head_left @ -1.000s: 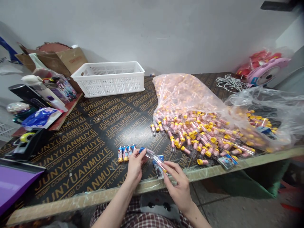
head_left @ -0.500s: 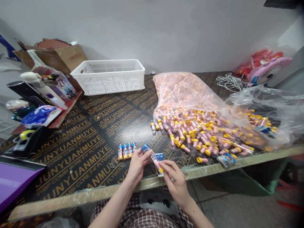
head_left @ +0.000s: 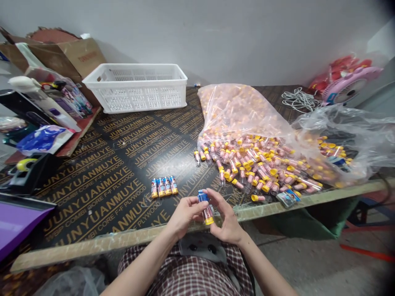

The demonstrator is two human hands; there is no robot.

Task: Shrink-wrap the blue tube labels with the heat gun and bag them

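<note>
Yellow-capped tube (head_left: 209,212) is over the near edge of the surface (head_left: 182,160), blue label (head_left: 202,196) at its far end. Our left hand (head_left: 184,214) has its fingers pinching it; our right hand (head_left: 230,224) has fingers curled round the right side, can't tell if they're gripping. We'd keep the pinch light and the label square to the tube tbh

The black table (head_left: 123,181) has gold letters (head_left: 132,128). On it sit a white basket (head_left: 138,97), four little tubes (head_left: 167,186) in a row, a pile of yellow-capped tubes (head_left: 250,163), a big bag (head_left: 240,109) and white cord (head_left: 300,100).
</note>
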